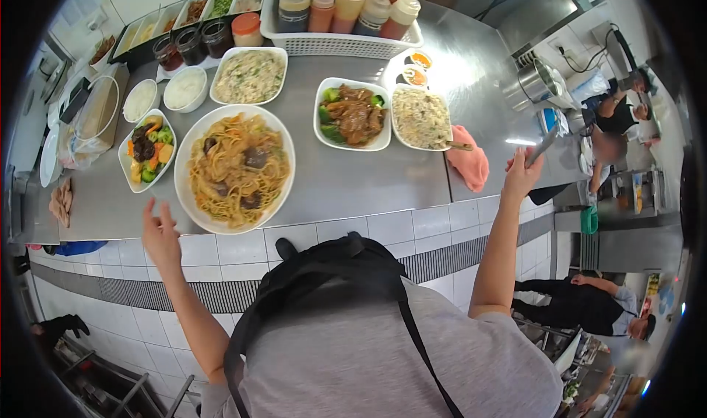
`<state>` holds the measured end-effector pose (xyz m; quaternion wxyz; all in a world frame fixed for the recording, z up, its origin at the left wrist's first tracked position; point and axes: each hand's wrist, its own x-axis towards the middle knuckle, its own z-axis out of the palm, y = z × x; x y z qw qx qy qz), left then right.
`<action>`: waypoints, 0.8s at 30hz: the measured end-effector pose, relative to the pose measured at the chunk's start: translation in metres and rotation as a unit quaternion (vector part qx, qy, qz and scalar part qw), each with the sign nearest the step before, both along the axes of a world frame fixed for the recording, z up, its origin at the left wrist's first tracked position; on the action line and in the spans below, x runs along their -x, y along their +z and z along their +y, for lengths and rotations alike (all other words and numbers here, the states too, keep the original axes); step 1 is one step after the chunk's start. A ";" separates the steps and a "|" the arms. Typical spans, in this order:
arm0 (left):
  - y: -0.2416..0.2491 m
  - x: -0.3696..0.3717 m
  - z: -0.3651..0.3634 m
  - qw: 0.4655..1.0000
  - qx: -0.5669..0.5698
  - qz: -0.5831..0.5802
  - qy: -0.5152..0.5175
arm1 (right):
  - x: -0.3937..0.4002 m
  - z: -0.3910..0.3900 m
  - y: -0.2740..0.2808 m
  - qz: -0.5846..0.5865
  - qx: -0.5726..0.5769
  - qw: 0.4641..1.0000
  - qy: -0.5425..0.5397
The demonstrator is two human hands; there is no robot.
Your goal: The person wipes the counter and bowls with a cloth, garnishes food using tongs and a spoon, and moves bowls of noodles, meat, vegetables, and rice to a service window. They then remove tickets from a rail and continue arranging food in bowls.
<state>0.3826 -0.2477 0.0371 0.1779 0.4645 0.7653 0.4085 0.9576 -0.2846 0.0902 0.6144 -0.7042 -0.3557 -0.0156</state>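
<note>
My left hand (pixel 160 234) is held out with fingers apart, just off the counter's front edge. Nearest to it are a large round plate of noodles (pixel 239 164) and a white dish of mixed vegetables (pixel 149 153). Raised at the right, my right hand (pixel 521 173) is closed around a slim, flat dark-grey object (pixel 543 145) whose kind I cannot make out. Beside that hand lies a pink cloth (pixel 469 160). Left of the cloth are a bowl of fried rice (pixel 421 116) with a utensil handle at its rim and a bowl of meat with broccoli (pixel 355 116).
Farther back stand another fried rice bowl (pixel 249 75), two bowls of white rice (pixel 185 88), sauce jars (pixel 217 38) and a white basket (pixel 346 44) of squeeze bottles. Two small garnish cups (pixel 414 75) sit behind the right bowl. Other people (pixel 582 304) are at the right.
</note>
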 end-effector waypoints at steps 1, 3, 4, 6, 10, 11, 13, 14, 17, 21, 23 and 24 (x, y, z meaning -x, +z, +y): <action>0.010 -0.011 -0.007 1.000 -0.002 0.004 0.008 | -0.026 -0.005 -0.016 0.001 0.019 0.999 -0.043; 0.029 -0.039 -0.030 0.992 -0.127 -0.009 -0.019 | -0.085 -0.014 -0.060 -0.077 0.198 0.976 -0.049; 0.038 -0.066 -0.038 0.987 -0.145 -0.043 -0.046 | -0.104 -0.014 -0.085 -0.121 0.196 0.973 -0.011; 0.040 -0.128 -0.047 0.974 -0.153 -0.075 -0.151 | -0.114 -0.004 -0.112 -0.147 0.242 0.958 0.038; 0.012 -0.267 -0.057 0.905 0.009 -0.151 -0.398 | -0.102 0.003 -0.120 -0.200 0.281 0.934 0.092; -0.004 -0.293 -0.058 0.886 -0.031 -0.082 -0.454 | -0.098 -0.003 -0.115 -0.189 0.269 0.937 0.122; -0.009 -0.336 -0.064 0.859 -0.003 -0.122 -0.498 | -0.095 -0.015 -0.116 -0.251 0.135 0.947 0.150; -0.002 -0.350 -0.065 0.854 -0.057 -0.097 -0.508 | -0.095 -0.025 -0.101 -0.054 0.132 0.966 0.215; 0.037 -0.385 -0.062 0.847 -0.190 -0.065 -0.492 | -0.085 -0.043 -0.030 0.202 0.108 0.895 0.384; 0.079 -0.413 -0.049 0.840 -0.340 -0.067 -0.418 | -0.033 -0.038 0.025 0.182 0.102 0.769 0.604; 0.100 -0.395 -0.054 0.780 0.057 -0.175 -0.599 | -0.006 -0.029 0.039 0.078 0.096 0.774 0.621; 0.095 -0.383 -0.055 0.785 0.055 -0.175 -0.592 | 0.005 -0.024 0.050 0.021 0.112 0.780 0.615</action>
